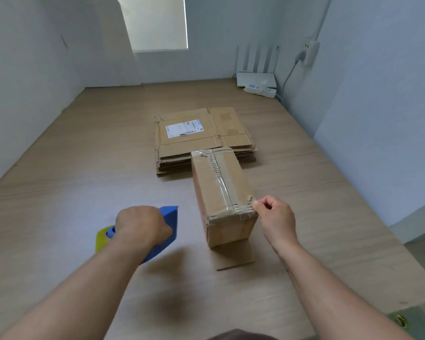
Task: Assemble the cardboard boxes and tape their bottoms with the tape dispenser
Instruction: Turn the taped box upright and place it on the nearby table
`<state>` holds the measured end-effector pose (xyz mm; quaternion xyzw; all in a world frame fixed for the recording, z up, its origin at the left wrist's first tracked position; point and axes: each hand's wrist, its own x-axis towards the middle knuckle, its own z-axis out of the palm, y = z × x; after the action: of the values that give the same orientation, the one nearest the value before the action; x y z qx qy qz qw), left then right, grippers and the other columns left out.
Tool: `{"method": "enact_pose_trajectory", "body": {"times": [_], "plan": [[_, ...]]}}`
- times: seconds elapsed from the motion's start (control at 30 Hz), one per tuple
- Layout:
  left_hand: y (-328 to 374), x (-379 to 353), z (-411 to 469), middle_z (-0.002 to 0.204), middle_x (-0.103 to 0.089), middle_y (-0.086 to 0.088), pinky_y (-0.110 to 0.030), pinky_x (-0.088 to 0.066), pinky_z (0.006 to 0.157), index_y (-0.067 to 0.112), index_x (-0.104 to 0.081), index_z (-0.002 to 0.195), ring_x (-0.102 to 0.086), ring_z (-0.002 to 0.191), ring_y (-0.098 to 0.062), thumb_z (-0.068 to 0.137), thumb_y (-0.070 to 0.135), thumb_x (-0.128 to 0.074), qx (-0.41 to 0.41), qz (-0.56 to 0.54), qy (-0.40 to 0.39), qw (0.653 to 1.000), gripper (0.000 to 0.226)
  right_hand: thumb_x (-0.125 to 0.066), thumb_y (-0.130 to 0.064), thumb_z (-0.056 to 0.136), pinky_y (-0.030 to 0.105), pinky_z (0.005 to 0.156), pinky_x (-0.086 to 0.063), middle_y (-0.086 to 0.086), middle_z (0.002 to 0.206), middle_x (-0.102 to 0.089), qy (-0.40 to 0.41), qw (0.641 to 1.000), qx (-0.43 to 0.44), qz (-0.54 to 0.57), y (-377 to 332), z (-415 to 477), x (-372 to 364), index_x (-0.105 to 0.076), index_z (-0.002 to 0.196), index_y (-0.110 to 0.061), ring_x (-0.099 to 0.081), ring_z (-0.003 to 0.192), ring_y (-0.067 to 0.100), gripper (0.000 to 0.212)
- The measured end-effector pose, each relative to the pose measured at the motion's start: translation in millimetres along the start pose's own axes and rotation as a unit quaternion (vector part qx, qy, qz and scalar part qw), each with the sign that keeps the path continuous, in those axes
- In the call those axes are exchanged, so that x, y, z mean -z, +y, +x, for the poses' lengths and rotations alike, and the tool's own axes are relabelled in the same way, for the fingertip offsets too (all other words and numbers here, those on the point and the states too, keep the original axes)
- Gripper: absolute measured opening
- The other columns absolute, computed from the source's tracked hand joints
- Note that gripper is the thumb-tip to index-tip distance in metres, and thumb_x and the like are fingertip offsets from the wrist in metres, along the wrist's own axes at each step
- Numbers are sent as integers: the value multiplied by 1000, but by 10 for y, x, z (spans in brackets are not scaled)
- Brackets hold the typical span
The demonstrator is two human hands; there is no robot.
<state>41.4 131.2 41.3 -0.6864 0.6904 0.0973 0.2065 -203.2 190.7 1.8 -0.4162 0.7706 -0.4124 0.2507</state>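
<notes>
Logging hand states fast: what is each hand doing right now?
Left hand: grips the blue tape dispenser.
Right hand: fingers curled, thumb at the taped edge of the cardboard box; cannot tell whether it pinches.

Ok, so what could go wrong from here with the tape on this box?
The tape looks wrinkled at the near edge where your right hand pinches it, so it may lift instead of sealing. Your left hand is busy with the tape dispenser, so nothing steadies the box; a tug could slide it.
</notes>
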Motion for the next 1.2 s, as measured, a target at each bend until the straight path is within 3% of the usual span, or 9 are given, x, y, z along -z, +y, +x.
{"method": "enact_pose_trajectory", "body": {"times": [0.23,0.4,0.5,0.57,0.63,0.73,0.9,1.03,1.2], "plan": [[-268,-642,-45,87,-58,4,-27,-44,68,19,-48,103,-58,80,-18,84,51,-45,44,-75,11,996,37,-60,-29,90,29,64,-35,3,83,-63,-10,999,12,-49,-23,43,-23,-61,84,-10,-55,81,22,20],[-270,-807,-160,97,-59,1,-26,-41,67,19,-51,101,-59,89,-19,90,42,-44,67,-138,-13,988,27,-56,-33,92,31,66,-38,2,87,-62,-23,994,33,-99,-3,44,13,-59,84,-13,-54,86,23,22],[-51,-747,-337,119,-53,-4,-30,-44,81,15,-46,118,-55,110,-22,91,44,-45,93,-67,72,991,40,-54,-35,92,31,66,-41,2,88,-62,-33,993,38,-109,9,62,32,-58,84,-14,-55,86,23,22],[294,-609,-464,138,-43,-11,-35,-39,100,7,-35,133,-44,125,-25,96,44,-39,22,-172,142,975,52,-54,-35,93,30,65,-39,2,88,-61,-39,992,42,-114,6,60,41,-56,83,-15,-55,87,23,22],[688,-435,-521,149,-35,-9,-37,-32,108,7,-27,143,-36,135,-25,100,44,-33,-49,-357,108,926,57,-53,-36,93,30,65,-36,1,88,-61,-44,991,44,-118,0,58,59,-54,82,-17,-55,89,24,23],[1071,-312,-434,139,-48,-10,-41,-41,102,9,-34,140,-48,124,-26,100,51,-26,-28,-510,34,859,59,-47,-51,92,32,69,-39,1,90,-59,-57,987,39,-147,-41,45,40,-52,83,-18,-55,96,25,34],[1199,-339,-331,115,-57,-9,-31,-41,72,5,-45,126,-55,98,-21,96,60,-29,52,-477,64,875,65,-47,-70,81,37,90,-38,7,116,-57,-44,963,47,-261,-164,-1,-117,-51,108,-12,-48,115,29,65],[1185,-440,-229,105,-60,-7,-32,-42,71,6,-55,118,-56,91,-19,95,61,-25,50,-481,69,873,67,-53,-47,91,34,74,-35,4,87,-56,-78,983,62,-151,-54,130,-57,-45,78,-15,-51,94,28,35],[1168,-458,-207,114,-59,-10,-37,-45,88,6,-55,122,-55,102,-23,100,51,-17,60,-502,80,859,63,-46,-33,98,35,62,-29,-1,64,-43,-139,982,79,-104,-5,269,84,-34,63,-17,-46,75,26,41]]}}
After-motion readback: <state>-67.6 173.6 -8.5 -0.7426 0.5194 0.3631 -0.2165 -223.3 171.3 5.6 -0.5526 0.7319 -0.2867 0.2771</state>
